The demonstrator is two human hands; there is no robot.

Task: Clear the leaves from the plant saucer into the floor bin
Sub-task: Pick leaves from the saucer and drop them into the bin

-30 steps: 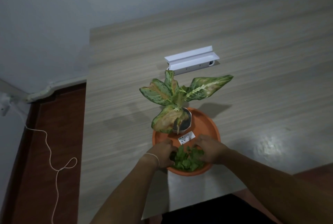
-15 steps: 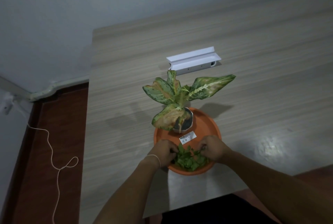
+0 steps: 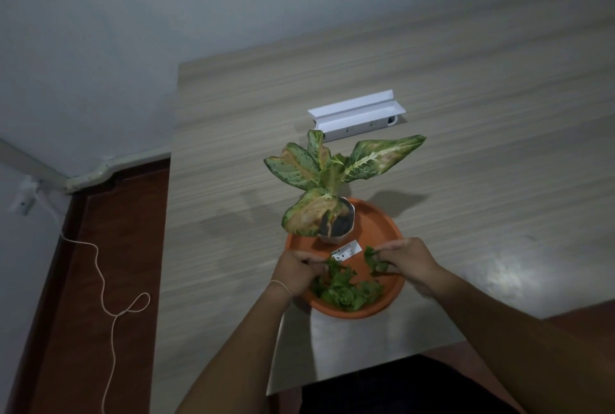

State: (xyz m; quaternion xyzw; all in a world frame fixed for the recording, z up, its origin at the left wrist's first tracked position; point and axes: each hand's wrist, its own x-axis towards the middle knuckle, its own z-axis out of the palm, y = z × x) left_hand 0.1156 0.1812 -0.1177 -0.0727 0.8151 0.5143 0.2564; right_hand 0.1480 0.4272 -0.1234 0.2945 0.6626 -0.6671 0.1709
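An orange plant saucer (image 3: 379, 224) sits on the wooden table near its front edge. A small pot (image 3: 339, 225) with a variegated plant (image 3: 327, 174) stands at the saucer's back. A pile of loose green leaves (image 3: 346, 290) lies in the saucer's front half. My left hand (image 3: 298, 272) pinches leaves at the pile's left side. My right hand (image 3: 407, 262) has its fingers closed on a bunch of leaves lifted slightly above the saucer's right side. No floor bin is in view.
A white label card (image 3: 347, 250) lies in the saucer between my hands. A white power strip housing (image 3: 356, 116) sits on the table behind the plant. A white cord (image 3: 106, 294) loops over the red-brown floor on the left.
Both hands have closed on leaves and drawn apart. My right hand has lifted its bunch up and to the right, away from the pile.
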